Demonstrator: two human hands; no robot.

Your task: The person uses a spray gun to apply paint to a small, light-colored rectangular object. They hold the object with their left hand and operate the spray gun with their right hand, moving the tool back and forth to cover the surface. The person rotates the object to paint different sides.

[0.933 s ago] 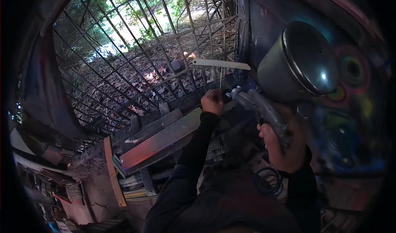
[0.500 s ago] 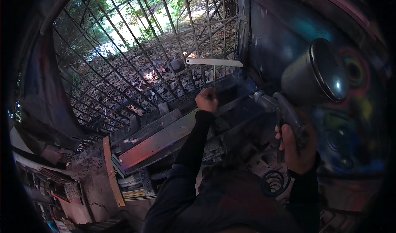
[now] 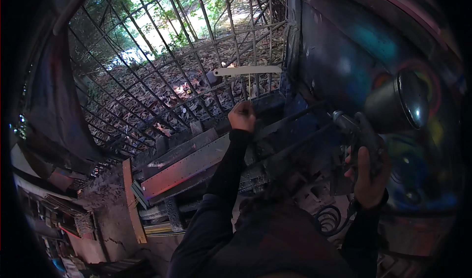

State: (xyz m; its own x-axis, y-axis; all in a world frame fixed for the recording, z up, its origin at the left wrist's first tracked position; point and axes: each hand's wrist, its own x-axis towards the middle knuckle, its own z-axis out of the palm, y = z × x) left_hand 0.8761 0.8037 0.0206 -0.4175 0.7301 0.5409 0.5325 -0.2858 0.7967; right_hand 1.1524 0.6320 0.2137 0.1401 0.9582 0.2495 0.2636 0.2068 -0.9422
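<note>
My left hand (image 3: 242, 117) is closed around the lower end of a thin stick (image 3: 250, 87), held upright. On top of that stick sits a long, flat cream strip (image 3: 248, 71) with a small dark hole at its left end, lying nearly level. Over on the right, my right hand (image 3: 369, 179) grips a spray gun (image 3: 368, 133) with a large dark metal cup (image 3: 388, 106) on top. The gun's nozzle points left, some distance from the strip. My fingers partly hide the gun's handle and trigger.
Ahead stands a metal bar grille (image 3: 216, 47), with leaf litter beyond. A paint-stained panel (image 3: 339, 47) rises at the right. Below my left arm lies a long reddish board (image 3: 182, 172). A coiled hose (image 3: 328, 219) hangs beneath the gun.
My right hand has moved the spray gun right and slightly down, farther from the strip. The cream strip has shifted a little left and sits more level. My left hand keeps its hold.
</note>
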